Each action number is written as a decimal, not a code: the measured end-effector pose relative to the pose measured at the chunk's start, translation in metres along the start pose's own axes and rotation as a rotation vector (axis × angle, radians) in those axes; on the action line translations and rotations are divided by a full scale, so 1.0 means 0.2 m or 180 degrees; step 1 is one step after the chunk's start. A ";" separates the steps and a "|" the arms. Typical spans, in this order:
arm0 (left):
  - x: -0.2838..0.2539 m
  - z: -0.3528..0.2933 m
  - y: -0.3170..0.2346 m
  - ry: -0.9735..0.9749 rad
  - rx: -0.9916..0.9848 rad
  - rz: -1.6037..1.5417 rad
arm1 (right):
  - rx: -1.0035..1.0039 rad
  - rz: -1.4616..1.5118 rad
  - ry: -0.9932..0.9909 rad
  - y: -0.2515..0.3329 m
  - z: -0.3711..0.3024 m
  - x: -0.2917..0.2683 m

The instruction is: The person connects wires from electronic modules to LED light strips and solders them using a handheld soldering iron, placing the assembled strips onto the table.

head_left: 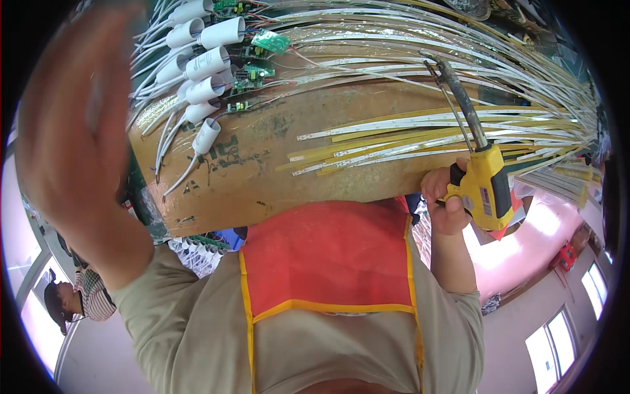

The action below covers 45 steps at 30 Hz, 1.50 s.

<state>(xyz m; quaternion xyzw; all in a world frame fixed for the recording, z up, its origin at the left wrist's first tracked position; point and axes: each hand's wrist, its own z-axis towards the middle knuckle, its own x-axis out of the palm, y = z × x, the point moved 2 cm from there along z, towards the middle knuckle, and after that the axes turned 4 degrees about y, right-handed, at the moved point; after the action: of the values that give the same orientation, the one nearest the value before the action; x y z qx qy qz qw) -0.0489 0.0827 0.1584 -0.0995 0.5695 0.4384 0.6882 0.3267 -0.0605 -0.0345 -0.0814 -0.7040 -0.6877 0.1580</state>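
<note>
My right hand (443,203) is wrapped round the handle of a yellow and black soldering gun (487,187), whose long metal tip points up over the bench. Just beyond it lie loose LED strips (387,125), white and yellow, fanned out from the right. My left hand (75,138) is raised at the far left, close to the camera and smeared by motion, so its grip does not show. Nearest to it are several white plastic cylinders (207,134) with white cables. Small green circuit boards (271,42) sit beside them, wired to more strips.
A brown, marked board (262,177) covers the bench in front of me. At the left edge stands a person (82,295) in a cap and striped top. Below the board's left end lie more white parts (197,255). Pale clear strips (558,182) lie at the right.
</note>
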 end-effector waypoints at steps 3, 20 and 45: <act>-0.01 -0.28 -0.29 0.0819 -0.0551 -0.1066 | 0.0048 -0.0050 0.0015 0.00 0.00 0.00; 0.37 -0.42 -0.70 0.0487 -0.1207 -0.2202 | -0.0049 0.0046 0.0002 0.00 -0.01 0.00; 0.43 -0.40 -0.73 0.0278 -0.0827 -0.2100 | 0.0637 -0.1970 0.1791 0.01 -0.15 0.09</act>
<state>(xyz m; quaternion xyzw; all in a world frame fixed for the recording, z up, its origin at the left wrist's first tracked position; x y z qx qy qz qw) -0.0034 -0.0129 0.0045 -0.3834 0.4751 0.2567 0.7493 0.3143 -0.0927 -0.0271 0.3401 -0.6879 -0.6264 0.1373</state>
